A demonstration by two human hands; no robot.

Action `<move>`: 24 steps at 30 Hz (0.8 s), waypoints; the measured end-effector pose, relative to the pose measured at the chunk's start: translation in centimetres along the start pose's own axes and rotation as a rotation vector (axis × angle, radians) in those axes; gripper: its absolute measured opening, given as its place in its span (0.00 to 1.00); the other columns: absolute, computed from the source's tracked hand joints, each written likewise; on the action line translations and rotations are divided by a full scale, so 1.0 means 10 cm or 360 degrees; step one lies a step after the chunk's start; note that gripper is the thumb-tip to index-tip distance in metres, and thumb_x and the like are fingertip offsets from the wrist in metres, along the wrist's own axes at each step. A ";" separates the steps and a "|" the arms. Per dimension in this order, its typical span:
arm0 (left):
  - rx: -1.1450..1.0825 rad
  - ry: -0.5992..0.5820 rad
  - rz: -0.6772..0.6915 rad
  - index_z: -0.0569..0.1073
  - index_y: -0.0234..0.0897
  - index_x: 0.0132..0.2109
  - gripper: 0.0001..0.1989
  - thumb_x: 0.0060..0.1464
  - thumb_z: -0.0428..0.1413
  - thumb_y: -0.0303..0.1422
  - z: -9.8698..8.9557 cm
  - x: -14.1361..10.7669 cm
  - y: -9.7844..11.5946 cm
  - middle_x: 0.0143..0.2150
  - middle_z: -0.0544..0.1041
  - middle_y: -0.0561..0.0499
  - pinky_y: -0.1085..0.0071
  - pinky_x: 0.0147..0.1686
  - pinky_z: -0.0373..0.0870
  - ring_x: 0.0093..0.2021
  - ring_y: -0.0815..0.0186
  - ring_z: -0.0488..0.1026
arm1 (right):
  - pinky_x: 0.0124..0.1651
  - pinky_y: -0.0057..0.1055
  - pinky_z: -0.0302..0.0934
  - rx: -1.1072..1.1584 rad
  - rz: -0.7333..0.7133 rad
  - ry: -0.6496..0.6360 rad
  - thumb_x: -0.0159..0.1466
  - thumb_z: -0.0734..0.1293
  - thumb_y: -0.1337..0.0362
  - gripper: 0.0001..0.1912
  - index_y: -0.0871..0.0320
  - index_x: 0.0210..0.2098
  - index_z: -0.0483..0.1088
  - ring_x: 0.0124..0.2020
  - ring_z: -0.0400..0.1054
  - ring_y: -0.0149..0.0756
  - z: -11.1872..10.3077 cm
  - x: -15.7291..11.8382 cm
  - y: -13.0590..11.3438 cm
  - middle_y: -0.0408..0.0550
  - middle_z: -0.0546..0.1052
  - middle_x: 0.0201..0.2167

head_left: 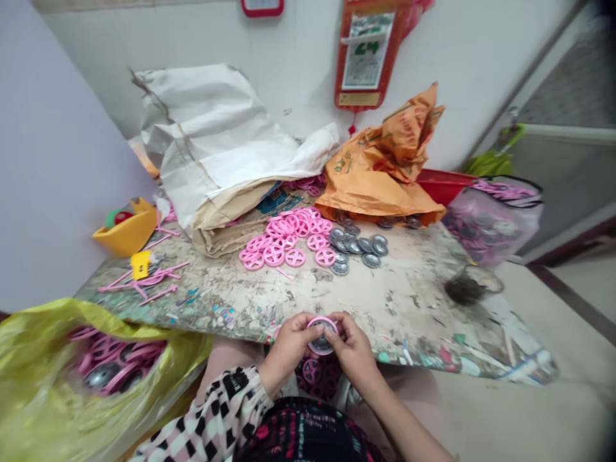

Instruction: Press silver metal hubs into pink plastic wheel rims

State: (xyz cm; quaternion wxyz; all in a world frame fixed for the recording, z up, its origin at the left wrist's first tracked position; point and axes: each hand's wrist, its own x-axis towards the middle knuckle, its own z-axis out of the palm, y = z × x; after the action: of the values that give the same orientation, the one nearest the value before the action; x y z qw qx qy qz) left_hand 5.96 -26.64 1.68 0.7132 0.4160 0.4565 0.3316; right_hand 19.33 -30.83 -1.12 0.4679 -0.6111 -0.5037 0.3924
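Note:
Between both hands, at the table's near edge, is a small toy wheel (322,344) with a pink rim and a grey hub disc in it. My left hand (292,341) grips its left side, thumb on the grey face. My right hand (353,345) closes on the right side, its thumb also pressing the face. Farther back on the table lies a heap of pink spoked wheel rings (294,232). Beside that heap, to the right, several grey hub discs (355,244) are scattered. More pink pieces (312,371) show below my hands, at my lap.
A white sack (226,128) and an orange bag (380,160) lie at the table's back. Pink sticks (149,279) and a yellow container (128,231) are at left. A yellow bag (38,359) of assembled wheels stands lower left; a clear bag (491,221) hangs at right.

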 end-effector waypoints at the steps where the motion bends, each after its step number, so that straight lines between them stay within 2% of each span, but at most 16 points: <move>1: 0.0039 -0.0030 -0.0028 0.71 0.31 0.33 0.19 0.38 0.64 0.41 0.01 0.02 -0.02 0.25 0.71 0.53 0.76 0.19 0.65 0.22 0.70 0.67 | 0.34 0.28 0.60 -0.0022 0.0015 -0.0021 0.60 0.63 0.55 0.15 0.58 0.41 0.68 0.29 0.64 0.32 -0.04 -0.03 0.04 0.44 0.70 0.28; 3: 0.0099 -0.0076 -0.0058 0.71 0.32 0.33 0.19 0.38 0.63 0.41 0.03 0.06 -0.03 0.25 0.71 0.53 0.76 0.19 0.64 0.23 0.70 0.67 | 0.34 0.29 0.61 -0.0081 0.0037 -0.0023 0.59 0.64 0.54 0.20 0.58 0.46 0.69 0.30 0.64 0.32 -0.17 -0.09 0.12 0.46 0.71 0.32; 5: 0.0134 -0.0076 -0.0071 0.70 0.32 0.33 0.19 0.38 0.63 0.42 0.04 0.10 -0.03 0.26 0.72 0.53 0.77 0.20 0.65 0.24 0.70 0.68 | 0.34 0.29 0.62 -0.0071 0.0087 0.0093 0.58 0.65 0.52 0.29 0.58 0.55 0.64 0.30 0.65 0.31 -0.40 -0.13 0.21 0.48 0.71 0.37; 7: 0.0135 -0.0052 -0.0106 0.70 0.33 0.32 0.19 0.37 0.64 0.43 0.06 0.13 -0.01 0.26 0.72 0.53 0.76 0.21 0.66 0.24 0.70 0.69 | 0.32 0.29 0.63 0.0016 0.0173 0.0324 0.57 0.65 0.50 0.39 0.59 0.63 0.54 0.27 0.64 0.30 -0.72 -0.13 0.28 0.47 0.70 0.37; 10: 0.0102 -0.0002 -0.0170 0.70 0.34 0.34 0.20 0.37 0.64 0.42 0.09 0.17 0.02 0.26 0.73 0.53 0.76 0.22 0.67 0.25 0.70 0.69 | 0.28 0.28 0.61 0.0165 0.0257 0.0723 0.55 0.66 0.49 0.50 0.57 0.68 0.38 0.26 0.65 0.30 -1.26 -0.06 0.35 0.43 0.69 0.33; 13: 0.0090 0.0058 -0.0206 0.71 0.34 0.36 0.20 0.38 0.65 0.40 0.11 0.20 0.03 0.28 0.73 0.53 0.75 0.22 0.69 0.24 0.70 0.70 | 0.26 0.26 0.60 0.0300 0.0322 0.1002 0.51 0.69 0.49 0.56 0.55 0.69 0.34 0.25 0.65 0.31 -1.64 0.02 0.35 0.40 0.68 0.29; 16: 0.0094 0.0082 -0.0245 0.71 0.33 0.40 0.21 0.39 0.65 0.38 0.11 0.23 0.01 0.29 0.74 0.52 0.74 0.22 0.70 0.23 0.70 0.70 | 0.24 0.25 0.59 0.0390 0.0328 0.1028 0.49 0.70 0.50 0.58 0.55 0.69 0.34 0.23 0.64 0.30 -1.68 0.04 0.34 0.38 0.68 0.27; 21: 0.0171 0.0026 -0.0253 0.71 0.32 0.43 0.21 0.42 0.64 0.37 0.09 0.24 0.00 0.32 0.76 0.49 0.74 0.24 0.71 0.26 0.68 0.72 | 0.28 0.26 0.60 0.0365 0.0276 0.0804 0.52 0.69 0.51 0.55 0.58 0.69 0.35 0.24 0.64 0.29 -1.41 -0.09 0.35 0.37 0.68 0.25; 24: 0.0202 0.0012 -0.0238 0.71 0.32 0.44 0.23 0.42 0.64 0.39 0.08 0.23 -0.02 0.33 0.76 0.49 0.73 0.24 0.71 0.27 0.68 0.72 | 0.30 0.28 0.61 0.0303 0.0291 0.0713 0.53 0.68 0.52 0.54 0.60 0.69 0.35 0.25 0.64 0.31 -1.34 -0.17 0.37 0.38 0.69 0.26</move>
State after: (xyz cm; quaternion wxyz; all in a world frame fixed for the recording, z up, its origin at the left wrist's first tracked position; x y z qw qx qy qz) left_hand 7.56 -24.96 0.82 0.7064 0.4239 0.5089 0.2494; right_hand 32.72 -35.06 -1.26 0.5858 -0.6789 -0.2911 0.3335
